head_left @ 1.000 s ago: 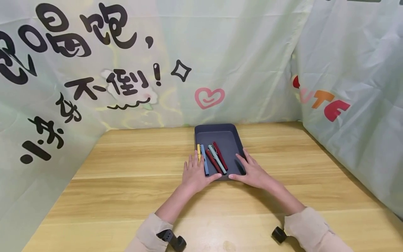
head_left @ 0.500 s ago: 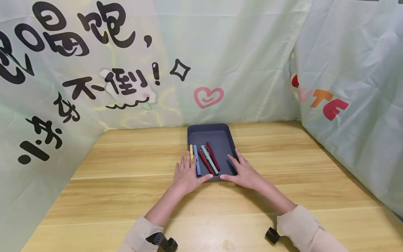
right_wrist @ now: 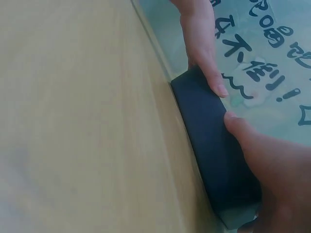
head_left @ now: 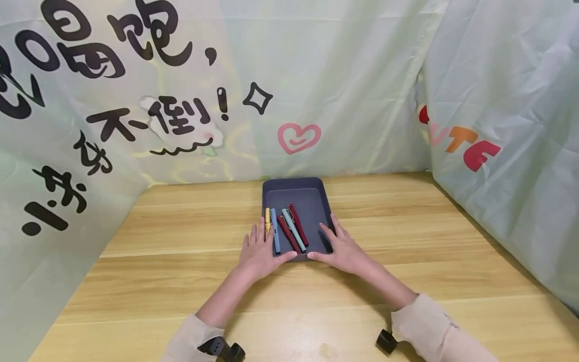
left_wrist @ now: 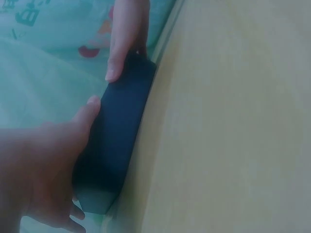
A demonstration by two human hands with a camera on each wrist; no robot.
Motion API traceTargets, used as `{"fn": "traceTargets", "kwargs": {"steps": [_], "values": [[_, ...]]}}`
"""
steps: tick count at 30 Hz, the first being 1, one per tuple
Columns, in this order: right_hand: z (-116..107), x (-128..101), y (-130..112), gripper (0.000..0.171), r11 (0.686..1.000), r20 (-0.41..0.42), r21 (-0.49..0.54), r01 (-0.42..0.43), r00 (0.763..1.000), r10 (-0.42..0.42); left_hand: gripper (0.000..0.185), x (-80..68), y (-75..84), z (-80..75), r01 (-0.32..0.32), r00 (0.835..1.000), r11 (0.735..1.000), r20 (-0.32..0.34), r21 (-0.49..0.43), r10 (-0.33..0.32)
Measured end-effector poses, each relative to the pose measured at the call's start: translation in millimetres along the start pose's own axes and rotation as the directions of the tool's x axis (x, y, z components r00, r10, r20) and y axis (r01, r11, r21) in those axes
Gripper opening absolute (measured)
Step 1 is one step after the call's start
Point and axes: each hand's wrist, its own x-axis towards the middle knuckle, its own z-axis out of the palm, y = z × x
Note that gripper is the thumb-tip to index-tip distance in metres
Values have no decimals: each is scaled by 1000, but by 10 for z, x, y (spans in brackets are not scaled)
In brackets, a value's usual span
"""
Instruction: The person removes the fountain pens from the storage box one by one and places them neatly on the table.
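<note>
Dark grey rectangular plastic tray (head_left: 312,198) flat on wooden table, long axis running away from person. Inside, along left half: yellow, blue, two red, pale green pens (head_left: 289,229), roughly parallel.

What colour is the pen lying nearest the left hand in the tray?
Yellow: the pen nearest the left hand shows best in the head view.
</note>
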Motion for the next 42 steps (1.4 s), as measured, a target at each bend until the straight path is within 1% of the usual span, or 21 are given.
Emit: {"fn": "traceTargets", "kwargs": {"steps": [5,10,17,24,28,35,42], "values": [[34,-16,-91,96,1000,8,-9,-16,1000,16,100,-53,-72,-23,-3,1000,1000,2,-26,3],[69,-38,-165,96,999,21,-19,-30,999,30,99,-103,-130,-32,-3,1000,1000,7,-26,3],[125,-59,-233,93,999,6,-20,-33,999,33,99,-150,-206,-37,-16,1000,1000,-5,-25,15],[196,-66,-341,92,998,10,-44,-40,999,41,99,-248,-312,-58,-10,1000,999,-10,-34,9],[220,-73,-405,90,998,2,-54,-38,999,38,101,-298,-365,-65,-17,1000,999,-20,-33,17],[264,-79,-499,89,997,-3,-68,-18,1000,18,100,-374,-448,-84,-10,1000,999,-19,-38,10],[284,-70,-584,89,997,-11,-75,-7,1000,6,100,-424,-502,-136,-22,999,999,-39,-40,21]]}}
